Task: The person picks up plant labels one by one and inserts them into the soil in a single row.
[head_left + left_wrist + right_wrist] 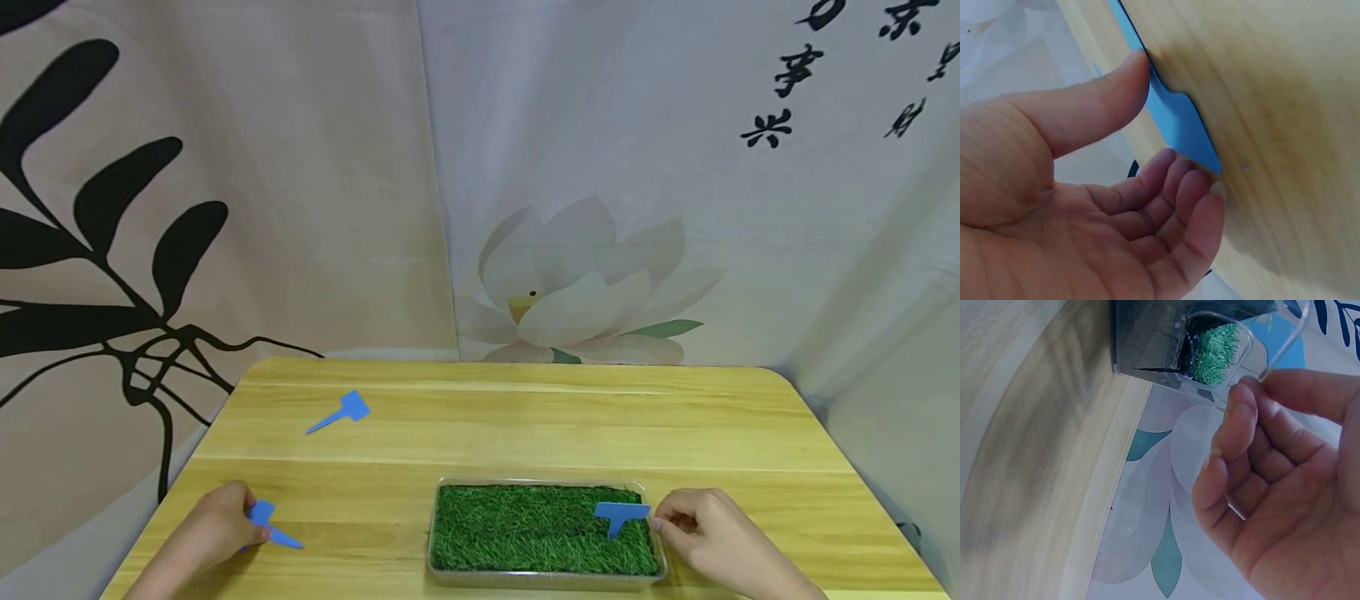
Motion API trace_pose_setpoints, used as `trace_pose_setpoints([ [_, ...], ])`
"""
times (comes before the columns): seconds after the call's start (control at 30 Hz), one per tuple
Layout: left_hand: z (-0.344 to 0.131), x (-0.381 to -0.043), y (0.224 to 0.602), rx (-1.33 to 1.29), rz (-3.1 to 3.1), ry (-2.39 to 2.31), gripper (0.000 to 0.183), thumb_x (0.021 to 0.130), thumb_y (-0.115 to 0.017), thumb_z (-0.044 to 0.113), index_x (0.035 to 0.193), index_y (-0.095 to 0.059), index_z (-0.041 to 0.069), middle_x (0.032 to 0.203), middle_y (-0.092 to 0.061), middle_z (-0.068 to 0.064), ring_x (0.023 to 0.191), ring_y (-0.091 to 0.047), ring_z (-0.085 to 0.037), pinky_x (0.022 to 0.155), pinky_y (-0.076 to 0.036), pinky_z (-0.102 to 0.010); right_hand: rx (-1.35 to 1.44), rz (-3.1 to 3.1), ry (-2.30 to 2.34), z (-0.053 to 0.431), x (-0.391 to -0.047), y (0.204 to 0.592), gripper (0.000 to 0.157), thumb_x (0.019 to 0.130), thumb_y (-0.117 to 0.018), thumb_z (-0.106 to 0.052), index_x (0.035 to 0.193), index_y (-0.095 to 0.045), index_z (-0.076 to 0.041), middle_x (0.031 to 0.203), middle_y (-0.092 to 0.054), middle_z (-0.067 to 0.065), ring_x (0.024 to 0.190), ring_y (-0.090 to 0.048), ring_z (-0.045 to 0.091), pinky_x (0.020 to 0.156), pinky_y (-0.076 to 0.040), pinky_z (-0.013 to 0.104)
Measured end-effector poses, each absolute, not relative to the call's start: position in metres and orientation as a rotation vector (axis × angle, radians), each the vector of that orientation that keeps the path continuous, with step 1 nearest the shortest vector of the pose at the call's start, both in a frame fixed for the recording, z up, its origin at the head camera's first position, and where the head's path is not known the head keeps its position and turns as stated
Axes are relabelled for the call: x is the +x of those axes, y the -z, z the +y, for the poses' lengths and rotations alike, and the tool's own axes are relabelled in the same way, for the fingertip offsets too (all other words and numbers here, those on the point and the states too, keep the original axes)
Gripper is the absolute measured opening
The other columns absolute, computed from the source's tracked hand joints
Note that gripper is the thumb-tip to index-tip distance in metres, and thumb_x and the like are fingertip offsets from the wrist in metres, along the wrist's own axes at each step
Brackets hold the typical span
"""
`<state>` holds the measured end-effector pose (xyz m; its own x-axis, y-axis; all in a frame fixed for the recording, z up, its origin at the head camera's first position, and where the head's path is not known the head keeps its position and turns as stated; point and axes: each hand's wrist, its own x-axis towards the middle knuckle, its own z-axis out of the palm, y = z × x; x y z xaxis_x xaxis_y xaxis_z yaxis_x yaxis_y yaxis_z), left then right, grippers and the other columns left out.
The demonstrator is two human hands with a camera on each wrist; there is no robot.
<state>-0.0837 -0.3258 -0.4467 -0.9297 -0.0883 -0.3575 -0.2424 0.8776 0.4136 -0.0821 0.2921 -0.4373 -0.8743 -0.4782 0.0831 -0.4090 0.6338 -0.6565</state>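
On the left of the table my left hand [217,527] holds a blue T-shaped plant label [283,539] by its broad end, its pointed stem facing right. In the left wrist view the thumb lies against that label [1179,122], with curled fingers at its lower edge. My right hand [708,533] is at the right end of a clear plastic tray [540,581] of green artificial grass [510,525]. Thumb and forefinger pinch the tray's rim in the right wrist view. Another blue plant label [617,515] stands in the grass near those fingertips.
A further blue plant label [354,406] lies toward the back left of the wooden table [570,425]. Behind the table hangs a pale cloth backdrop [337,183] with printed leaves, a lotus and black characters.
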Motion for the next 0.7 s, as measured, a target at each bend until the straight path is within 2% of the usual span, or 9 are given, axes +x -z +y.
trace_pose_setpoints([
  [0.13, -0.3271, -0.0858, 0.4450, -0.264, 2.672, -0.683, 0.052, 0.085, -0.090, 0.023, 0.100, -0.055, -0.012, 0.090, -0.058, -0.012, 0.081, -0.054, -0.027, 0.070, -0.051, -0.040, -0.761, 2.750, 1.077, 0.2926, -0.0823, 0.4379, 0.019, 0.100, -0.070, -0.007, 0.089, -0.075, -0.022, 0.073, -0.057, -0.019, 0.061, -0.046, -0.003, 0.053, -0.040, 0.023],
  [0.27, -0.3258, -0.0861, 0.4443, -0.290, 2.638, -0.715, 0.066, 0.078, -0.094, 0.034, 0.102, -0.054, -0.013, 0.092, -0.058, -0.014, 0.084, -0.054, -0.029, 0.073, -0.051, -0.042, -0.772, 2.756, 1.069, 0.2927, -0.0825, 0.4383, 0.018, 0.099, -0.071, -0.007, 0.089, -0.075, -0.021, 0.073, -0.057, -0.020, 0.061, -0.046, -0.003, 0.053, -0.041, 0.023],
  [0.53, -0.3207, -0.0862, 0.4441, -0.322, 2.656, -0.709, 0.067, 0.074, -0.097, 0.030, 0.102, -0.055, -0.014, 0.090, -0.056, -0.012, 0.082, -0.051, -0.029, 0.074, -0.049, -0.042, -0.739, 2.728, 1.063, 0.2932, -0.0830, 0.4369, 0.017, 0.101, -0.070, -0.009, 0.090, -0.075, -0.020, 0.073, -0.058, -0.019, 0.062, -0.047, -0.002, 0.054, -0.041, 0.024],
  [0.7, -0.3215, -0.0860, 0.4458, -0.311, 2.671, -0.734, 0.060, 0.074, -0.097, 0.028, 0.095, -0.055, -0.009, 0.086, -0.053, -0.011, 0.080, -0.050, -0.027, 0.070, -0.046, -0.037, -0.743, 2.733, 1.055, 0.2935, -0.0828, 0.4374, 0.016, 0.101, -0.070, -0.009, 0.090, -0.075, -0.021, 0.073, -0.058, -0.019, 0.062, -0.047, -0.002, 0.054, -0.041, 0.024],
])
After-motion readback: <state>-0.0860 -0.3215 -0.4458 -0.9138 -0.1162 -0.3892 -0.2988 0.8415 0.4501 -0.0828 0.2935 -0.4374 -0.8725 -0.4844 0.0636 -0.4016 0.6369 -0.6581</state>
